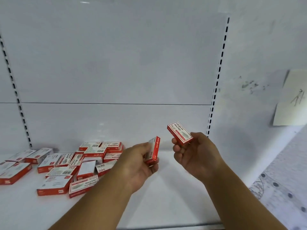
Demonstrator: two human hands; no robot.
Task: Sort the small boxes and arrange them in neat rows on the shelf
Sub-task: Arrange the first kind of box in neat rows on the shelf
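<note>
Each of my hands holds one small red-and-white box above the white shelf. My left hand grips a box turned on edge, its red side facing right. My right hand pinches a second box by its lower end, label face up and tilted to the upper left. The two boxes are a short gap apart. A loose heap of several matching boxes lies on the left half of the shelf, some overlapping, in mixed directions.
The shelf's white back panel rises behind, with slotted uprights at left and right. A paper note hangs on the wall at right. A perforated white surface lies at lower right.
</note>
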